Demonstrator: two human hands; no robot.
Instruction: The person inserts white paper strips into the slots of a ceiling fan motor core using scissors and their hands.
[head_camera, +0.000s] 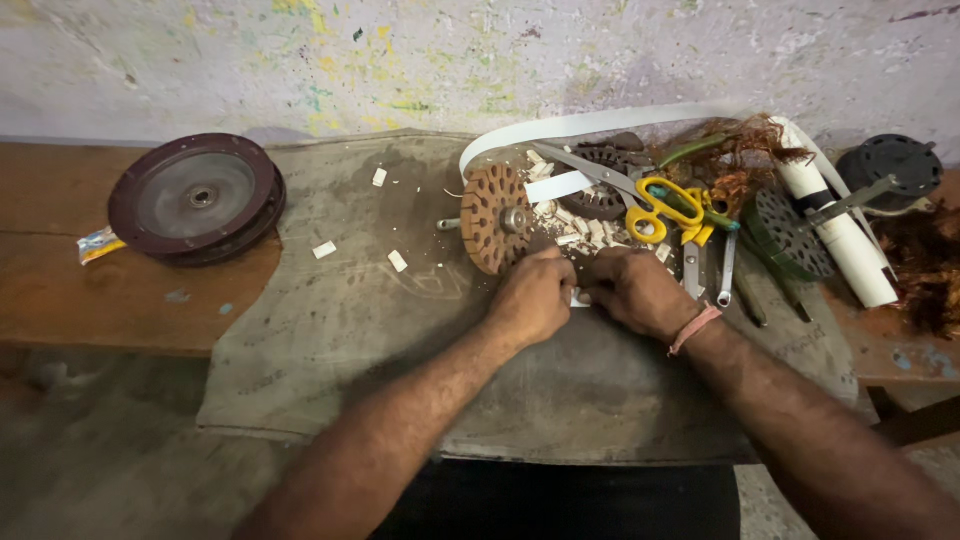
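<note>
My left hand (532, 295) and my right hand (634, 290) meet knuckle to knuckle on a grey cloth (350, 320), both pinched on a small white paper strip (578, 297) that barely shows between them. Just beyond the left hand stands a rusty slotted motor core (490, 218) on its shaft. A heap of white paper bits (585, 228) lies behind the hands. Yellow-handled scissors (655, 205) rest to the right of the heap.
A dark red round motor cover (195, 198) sits at the left on the wooden bench (60, 300). A long white paper band (600, 122), a white roll (840, 235), copper wire tangle (740, 160), a second core (785, 235) and hand tools (727, 268) crowd the right.
</note>
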